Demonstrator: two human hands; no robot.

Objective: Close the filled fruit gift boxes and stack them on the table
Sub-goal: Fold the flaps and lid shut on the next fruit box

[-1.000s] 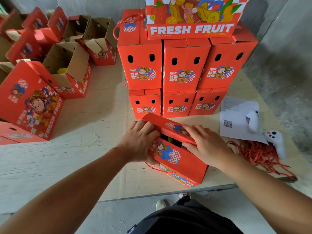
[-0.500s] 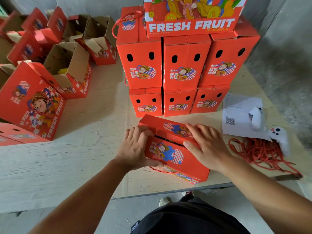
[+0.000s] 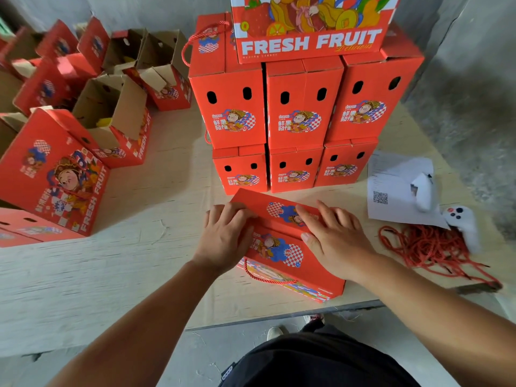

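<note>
box: red fruit gift box (image 3: 290, 247) at the near table edge, top flaps almost down, thin dark gap between them; red rope handle (image 3: 262, 276) hangs off its near side
left hand: left hand (image 3: 223, 241) on the box's left end, fingers laid flat over the far flap, thumb down the near face; presses, no closed grasp
right hand: right hand (image 3: 335, 241) on the box's right half, fingers straight and spread across the far flap, thumb tip on the near flap; presses, nothing clamped
table: pale wooden table (image 3: 139, 261) under the box; box sits close to its front edge
stack: closed red boxes (image 3: 293, 118) just beyond the fingertips, two rows of three, with a "FRESH FRUIT" box (image 3: 310, 32) on top
left of the hands: closed red box with cartoon face (image 3: 55, 174), well apart; open boxes (image 3: 111, 118) behind it, flaps up, something yellow inside one
right of the hands: heap of red cord (image 3: 430, 244) near the right wrist; two white controllers (image 3: 460, 227), one on a printed sheet with a QR code (image 3: 391, 188)
below: dark clothing and a shoe, past the table edge
</note>
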